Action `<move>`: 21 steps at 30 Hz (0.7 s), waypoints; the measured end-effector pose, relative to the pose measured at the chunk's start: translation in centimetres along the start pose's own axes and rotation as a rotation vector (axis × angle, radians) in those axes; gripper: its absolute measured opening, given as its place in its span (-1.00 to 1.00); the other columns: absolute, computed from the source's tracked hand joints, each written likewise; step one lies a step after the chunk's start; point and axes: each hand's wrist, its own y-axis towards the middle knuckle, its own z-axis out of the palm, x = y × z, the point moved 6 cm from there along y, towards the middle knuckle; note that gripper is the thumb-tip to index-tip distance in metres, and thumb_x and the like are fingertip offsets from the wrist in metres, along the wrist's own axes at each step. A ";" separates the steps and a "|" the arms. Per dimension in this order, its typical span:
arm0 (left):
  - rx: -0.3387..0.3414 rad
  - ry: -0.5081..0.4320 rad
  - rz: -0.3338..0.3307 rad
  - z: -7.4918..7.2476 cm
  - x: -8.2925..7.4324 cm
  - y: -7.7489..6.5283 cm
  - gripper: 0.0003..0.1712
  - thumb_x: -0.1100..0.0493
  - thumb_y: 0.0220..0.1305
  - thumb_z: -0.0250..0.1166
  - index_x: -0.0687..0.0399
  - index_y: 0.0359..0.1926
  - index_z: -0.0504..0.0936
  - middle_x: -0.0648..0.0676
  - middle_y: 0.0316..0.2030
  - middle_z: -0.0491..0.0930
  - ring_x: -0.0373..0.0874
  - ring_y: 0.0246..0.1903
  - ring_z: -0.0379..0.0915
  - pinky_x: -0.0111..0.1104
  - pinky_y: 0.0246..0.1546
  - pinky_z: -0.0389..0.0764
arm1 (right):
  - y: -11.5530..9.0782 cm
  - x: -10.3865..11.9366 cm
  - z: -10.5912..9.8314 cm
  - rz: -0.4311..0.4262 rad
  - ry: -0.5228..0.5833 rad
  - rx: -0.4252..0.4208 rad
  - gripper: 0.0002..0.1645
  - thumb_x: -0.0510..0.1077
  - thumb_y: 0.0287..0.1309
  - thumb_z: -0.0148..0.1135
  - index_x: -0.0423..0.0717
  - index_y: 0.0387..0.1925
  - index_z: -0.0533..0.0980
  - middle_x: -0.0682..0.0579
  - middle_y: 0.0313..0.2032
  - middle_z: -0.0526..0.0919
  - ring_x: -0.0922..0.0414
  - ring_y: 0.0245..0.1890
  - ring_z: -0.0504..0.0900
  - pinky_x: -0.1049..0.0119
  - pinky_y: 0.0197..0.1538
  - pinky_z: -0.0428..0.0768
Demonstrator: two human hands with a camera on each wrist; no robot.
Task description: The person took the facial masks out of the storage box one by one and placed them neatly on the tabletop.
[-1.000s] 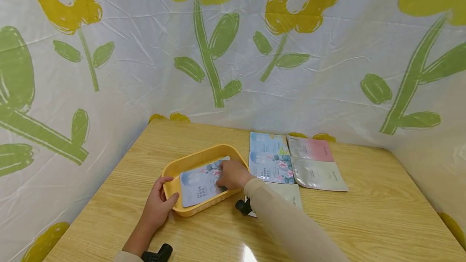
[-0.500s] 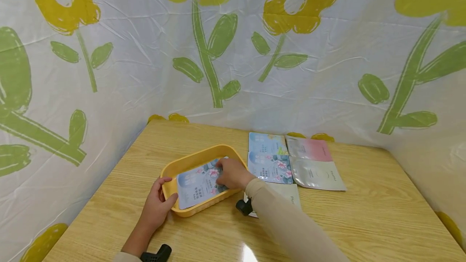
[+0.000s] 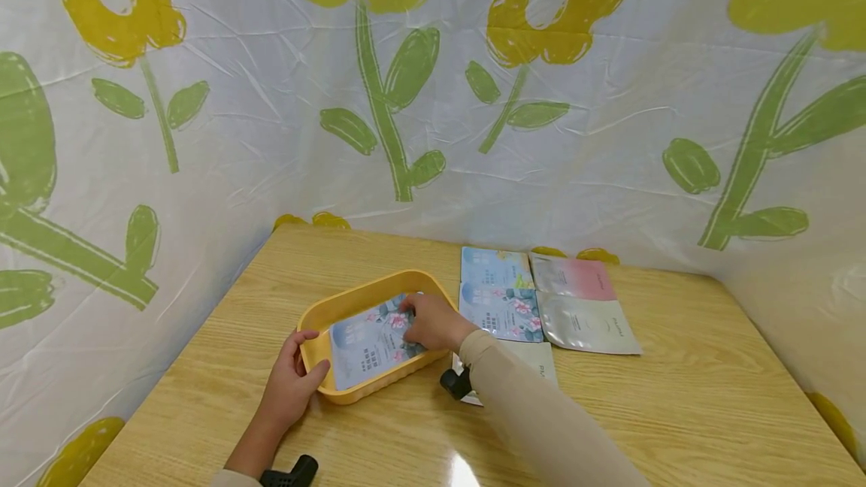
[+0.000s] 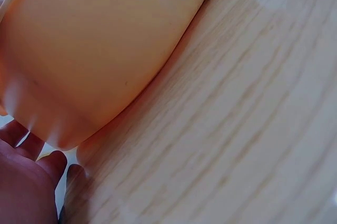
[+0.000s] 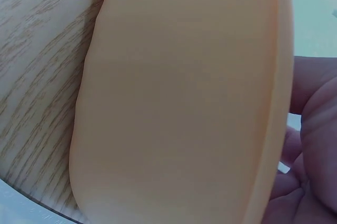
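Observation:
A yellow plastic basket [image 3: 361,296] sits on the table. At its left end my left hand [image 3: 287,385] grips the rim, thumb on the near side and fingers on the far side. A pale blue face mask packet [image 3: 358,355] printed with pink flowers lies inside, its right end under my right hand [image 3: 434,323]. The fingers of that hand reach over the basket's near right side and hold the packet's end; the fingertips are partly hidden. In the right wrist view the basket's outer wall [image 5: 179,98] screens the packet, with the hand [image 5: 318,145] beyond the rim.
Right of the basket lie more packets: a blue one [image 3: 490,267], a blue flowered one [image 3: 497,314], a pink and silver one [image 3: 583,276] and a silver one [image 3: 591,323]. A pale packet [image 3: 534,358] is partly covered by the right sleeve. A flower-printed cloth [image 3: 284,96] hangs behind the table.
The flowered packet has slid a little left and down in the basket, with my right hand at its end. My left hand keeps its grip on the rim.

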 end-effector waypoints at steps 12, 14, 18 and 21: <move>-0.004 0.029 -0.008 -0.1 0.2 0.0 -0.41 0.46 0.33 0.17 0.42 0.31 0.15 0.43 0.35 0.15 0.24 0.28 0.23 -0.63 -0.02 0.46 | -0.8 -0.1 -0.8 -0.015 0.210 0.010 -0.46 -0.33 0.15 0.30 -0.16 0.20 0.51 -0.14 0.07 0.54 -0.04 0.03 0.50 0.18 -0.07 0.55; -0.005 0.027 -0.012 -0.1 0.2 0.0 -0.41 0.46 0.33 0.17 0.42 0.31 0.15 0.44 0.34 0.16 0.25 0.28 0.23 -0.63 -0.02 0.46 | -0.9 -0.1 -0.9 -0.025 0.228 0.006 -0.46 -0.32 0.17 0.28 -0.15 0.22 0.50 -0.12 0.08 0.54 -0.05 0.07 0.50 0.17 -0.06 0.57; -0.005 0.019 -0.022 -0.1 0.2 0.0 -0.40 0.47 0.32 0.17 0.41 0.31 0.14 0.42 0.39 0.10 0.24 0.32 0.19 -0.64 -0.01 0.44 | -1.2 -0.3 -1.1 -0.029 0.256 -0.010 -0.47 -0.29 0.20 0.28 -0.10 0.23 0.51 -0.10 0.11 0.53 -0.04 0.12 0.48 0.15 -0.01 0.58; -0.004 0.023 -0.026 -0.1 0.2 0.0 -0.40 0.47 0.32 0.17 0.41 0.31 0.14 0.41 0.41 0.06 0.23 0.33 0.17 -0.65 0.00 0.43 | -1.3 -0.5 -1.2 -0.026 0.273 -0.028 -0.47 -0.27 0.19 0.30 -0.07 0.22 0.52 -0.10 0.12 0.53 -0.04 0.12 0.48 0.13 0.01 0.58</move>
